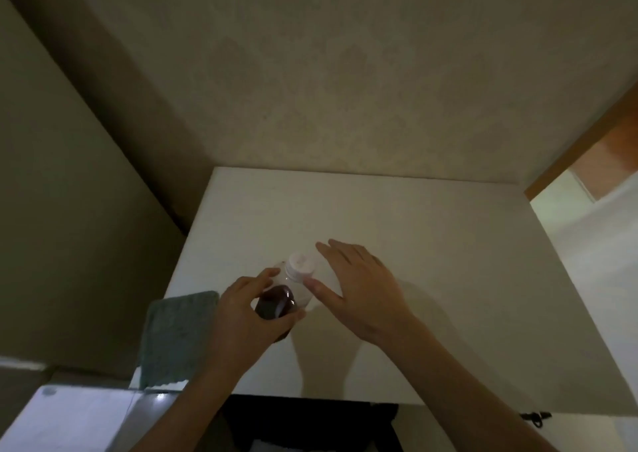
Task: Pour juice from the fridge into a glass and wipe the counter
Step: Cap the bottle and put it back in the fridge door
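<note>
White-capped bottle (288, 291) stands upright on the bench (414, 244), gripped by the left hand (241, 308), right hand (355, 286) open beside the cap (302, 264).

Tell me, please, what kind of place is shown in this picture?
Probably a home kitchen corner, though dim. A white counter stands against plain walls, the left hand holds a bottle of dark juice with a white cap, and a grey cloth lies at the counter's edge.
</note>
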